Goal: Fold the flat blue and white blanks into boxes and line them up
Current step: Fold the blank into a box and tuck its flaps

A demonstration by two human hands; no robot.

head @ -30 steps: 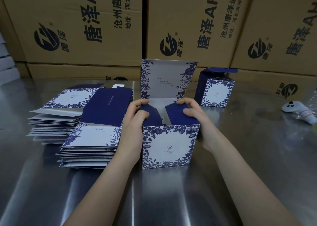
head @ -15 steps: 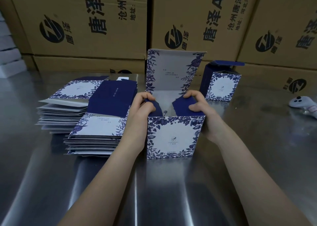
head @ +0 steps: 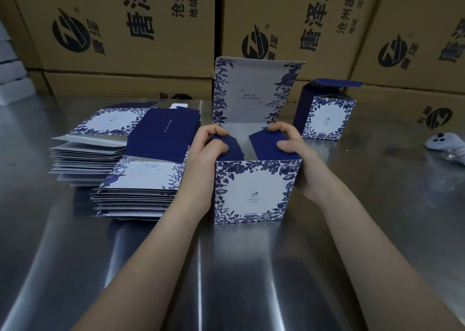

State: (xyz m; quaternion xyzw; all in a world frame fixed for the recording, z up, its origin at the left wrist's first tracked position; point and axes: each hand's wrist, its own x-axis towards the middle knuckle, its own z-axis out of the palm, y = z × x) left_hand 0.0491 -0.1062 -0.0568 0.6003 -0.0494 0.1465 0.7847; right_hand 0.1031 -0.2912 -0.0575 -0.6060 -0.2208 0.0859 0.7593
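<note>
At table [head: 251, 268] centre, left hand [head: 203, 159] and right hand [head: 294, 159] each pinching a dark side flap of upright box [head: 254, 192], lid raised, blank stacks [head: 136, 179] just left.

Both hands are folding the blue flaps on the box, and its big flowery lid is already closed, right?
Not quite. The lid isn't closed: it stands upright and open at the back of the box. The rest is right. The left hand grips the left flap and the right hand grips the right flap. The head view shows it.
</note>
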